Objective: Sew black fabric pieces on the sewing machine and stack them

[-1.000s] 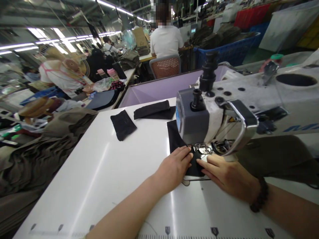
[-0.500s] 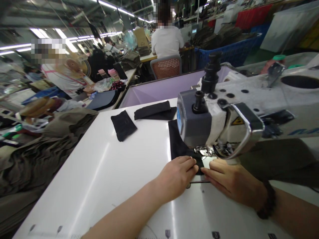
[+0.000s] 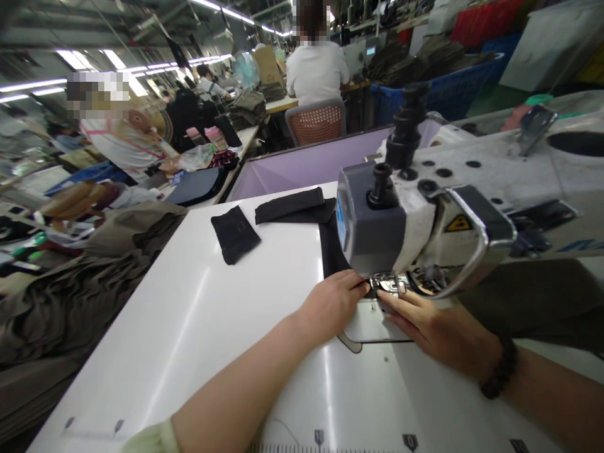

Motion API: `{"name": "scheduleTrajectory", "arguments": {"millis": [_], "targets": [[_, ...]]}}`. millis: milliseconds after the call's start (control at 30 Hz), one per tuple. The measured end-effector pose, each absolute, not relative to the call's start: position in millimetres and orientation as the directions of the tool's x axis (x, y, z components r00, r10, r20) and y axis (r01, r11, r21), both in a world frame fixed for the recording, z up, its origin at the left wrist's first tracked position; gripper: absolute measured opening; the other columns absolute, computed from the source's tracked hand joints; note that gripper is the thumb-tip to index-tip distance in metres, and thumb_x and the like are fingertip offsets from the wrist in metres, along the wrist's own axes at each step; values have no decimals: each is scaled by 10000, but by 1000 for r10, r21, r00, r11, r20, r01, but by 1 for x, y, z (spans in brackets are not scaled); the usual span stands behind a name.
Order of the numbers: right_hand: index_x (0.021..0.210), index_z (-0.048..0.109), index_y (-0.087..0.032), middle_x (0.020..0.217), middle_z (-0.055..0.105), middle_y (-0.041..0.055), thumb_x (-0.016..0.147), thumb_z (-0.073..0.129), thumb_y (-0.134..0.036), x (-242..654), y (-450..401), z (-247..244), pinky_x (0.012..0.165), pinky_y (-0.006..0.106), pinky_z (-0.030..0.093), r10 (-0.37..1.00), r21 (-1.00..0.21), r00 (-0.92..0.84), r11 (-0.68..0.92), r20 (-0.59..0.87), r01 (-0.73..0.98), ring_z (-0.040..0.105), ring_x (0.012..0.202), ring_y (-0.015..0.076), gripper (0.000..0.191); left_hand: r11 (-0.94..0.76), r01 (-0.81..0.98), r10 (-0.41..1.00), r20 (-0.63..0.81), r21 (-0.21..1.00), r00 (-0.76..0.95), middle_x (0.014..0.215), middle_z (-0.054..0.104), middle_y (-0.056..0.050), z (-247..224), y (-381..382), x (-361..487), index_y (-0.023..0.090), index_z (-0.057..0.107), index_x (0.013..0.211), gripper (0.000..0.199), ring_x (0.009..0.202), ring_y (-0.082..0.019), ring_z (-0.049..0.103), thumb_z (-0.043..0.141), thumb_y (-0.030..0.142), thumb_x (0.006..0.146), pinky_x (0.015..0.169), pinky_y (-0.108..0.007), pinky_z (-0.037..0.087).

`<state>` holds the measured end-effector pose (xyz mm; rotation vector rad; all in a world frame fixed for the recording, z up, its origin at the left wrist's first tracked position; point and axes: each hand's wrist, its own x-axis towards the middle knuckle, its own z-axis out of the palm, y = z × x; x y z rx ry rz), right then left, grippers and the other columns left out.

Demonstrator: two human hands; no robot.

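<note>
Nearest the viewer, a printed ruler strip (image 3: 358, 437) runs along the front edge of the glossy white sewing table (image 3: 198, 327). Above it, two bare forearms reach forward; the right wrist wears a dark beaded bracelet (image 3: 499, 376). The left hand (image 3: 330, 305) and right hand (image 3: 431, 327) lie flat with fingers extended, fingertips close together at the silver presser foot (image 3: 389, 284) of the grey and white industrial sewing machine (image 3: 425, 220). Neither hand grips anything; both press down near the needle.

A second ago a wide patch of black fabric lay under both hands. Now the flat black cloth piece (image 3: 333, 248) has travelled almost wholly behind the foot, leaving the pale metal needle plate (image 3: 372, 324) bare, so the seam looks nearly finished. The cloth is matte, dark and smooth, stretching away to the left of the machine head.

Further back lie a small black folded square (image 3: 234, 233) and a long black folded strip (image 3: 290, 206). Beyond, a person in a white shirt (image 3: 316, 69) sits facing away.
</note>
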<state>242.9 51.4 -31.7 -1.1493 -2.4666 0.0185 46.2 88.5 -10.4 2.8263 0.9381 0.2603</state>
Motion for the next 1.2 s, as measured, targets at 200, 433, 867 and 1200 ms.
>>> {"name": "scheduleTrajectory", "arguments": {"millis": [200,433,867,1200], "targets": [[1008,579,-168,838,631,74,853,387,-210,243,50,-32,634,258,448,745,-170,-570,648,348,743,588,739,163,251,-781,600,623,138,175,770,818,592,-52,-11,94,48,118,590,850,140,824,-172,567,452,142,844,769,-264,465],[1025,563,-168,858,627,74,843,407,-212,243,51,-33,646,275,455,750,-174,-577,646,323,743,589,755,171,244,-778,607,628,155,161,763,787,584,-48,-11,95,49,112,598,832,106,797,-175,560,494,116,812,757,-259,458],[1003,578,-188,826,627,62,835,426,-218,243,52,-31,639,252,446,761,-205,-556,635,335,745,587,737,158,229,-762,624,645,116,170,756,839,588,-54,-7,99,49,131,602,836,125,840,-176,548,485,96,810,771,-262,453],[778,608,-155,610,540,18,903,302,-242,246,39,-12,530,251,365,557,-228,-754,830,348,509,504,571,120,342,-816,576,577,9,55,817,1059,573,-117,1,23,46,75,549,1002,213,1001,-214,516,452,189,850,850,-321,454]]}}
